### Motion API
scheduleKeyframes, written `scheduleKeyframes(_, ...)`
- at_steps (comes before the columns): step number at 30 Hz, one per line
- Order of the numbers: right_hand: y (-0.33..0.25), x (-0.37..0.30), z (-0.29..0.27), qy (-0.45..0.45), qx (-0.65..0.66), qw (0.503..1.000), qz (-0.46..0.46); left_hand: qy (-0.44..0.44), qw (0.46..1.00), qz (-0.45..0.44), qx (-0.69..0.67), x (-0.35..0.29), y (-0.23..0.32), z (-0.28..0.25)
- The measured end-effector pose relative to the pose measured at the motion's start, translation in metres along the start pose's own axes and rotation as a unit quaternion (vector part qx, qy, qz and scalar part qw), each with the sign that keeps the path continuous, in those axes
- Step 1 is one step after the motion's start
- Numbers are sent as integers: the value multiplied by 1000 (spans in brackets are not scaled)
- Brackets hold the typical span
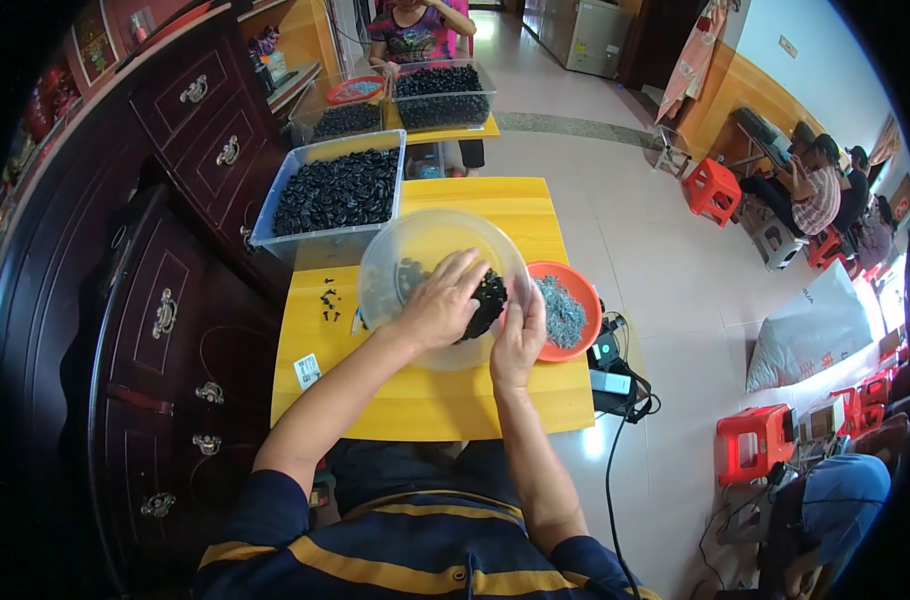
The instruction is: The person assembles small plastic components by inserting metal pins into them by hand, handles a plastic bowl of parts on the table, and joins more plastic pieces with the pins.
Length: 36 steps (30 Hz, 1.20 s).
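A round translucent plastic tub [430,225] stands on the yellow table in front of me. Small black plastic parts [488,303] are heaped at its right side, and a few lie farther left in it. Inside the tub, my left hand [441,303] lies with its fingers stretched out against the heap, palm hidden. My right hand [518,345] grips the tub's right rim, thumb up. Touching that side is an orange-red bowl [592,318] of small silvery metal pieces [562,314].
A clear bin [325,245] of round black parts stands at the back left. Loose black pieces [329,300] and a white label [307,371] lie on the yellow table [445,408]. Dark drawers [165,330] flank the left. Black cables [630,400] hang at the right. A person [420,35] sits opposite.
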State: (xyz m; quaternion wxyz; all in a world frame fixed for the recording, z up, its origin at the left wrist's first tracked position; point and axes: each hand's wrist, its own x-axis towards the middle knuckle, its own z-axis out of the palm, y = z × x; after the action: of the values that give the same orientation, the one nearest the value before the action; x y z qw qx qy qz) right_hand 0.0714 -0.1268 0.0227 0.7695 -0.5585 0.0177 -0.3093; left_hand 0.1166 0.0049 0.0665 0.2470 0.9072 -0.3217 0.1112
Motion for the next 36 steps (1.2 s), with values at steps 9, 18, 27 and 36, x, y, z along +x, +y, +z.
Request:
scheduleKeyframes(9, -13, -19, -6, -7, -31, 999, -18, -64, 987, 149, 17, -22, 0, 16)
scheduleKeyframes(18, -21, -34, 4, -5, -7, 1000, -25, 52, 995, -57, -58, -44, -11, 26)
scheduleKeyframes(27, -21, -46, 9, -1, 14, 1000, -7, 5, 987, -157, -44, -66, 19, 26)
scheduleKeyframes(36, -28, -53, 10, 7, -51, 998, -25, -39, 949, -152, -275, -63, 2, 89)
